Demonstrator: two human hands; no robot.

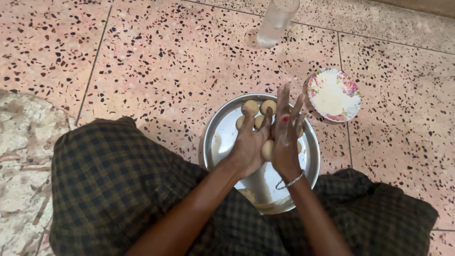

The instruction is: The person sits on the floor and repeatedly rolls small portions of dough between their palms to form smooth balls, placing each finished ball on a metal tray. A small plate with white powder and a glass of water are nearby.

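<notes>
A pale dough ball is pressed between my two palms above a round steel plate. My left hand cups it from the left, and my right hand, with a thin metal bangle at the wrist, covers it from the right with fingers stretched out. Several finished dough balls lie together at the far side of the plate, partly hidden by my fingers. A lump of remaining dough sits at the plate's near edge.
A small floral-rimmed plate with white flour rests on the speckled floor to the right. A clear glass stands farther away. My knees in dark checked cloth flank the steel plate. A worn mat lies at left.
</notes>
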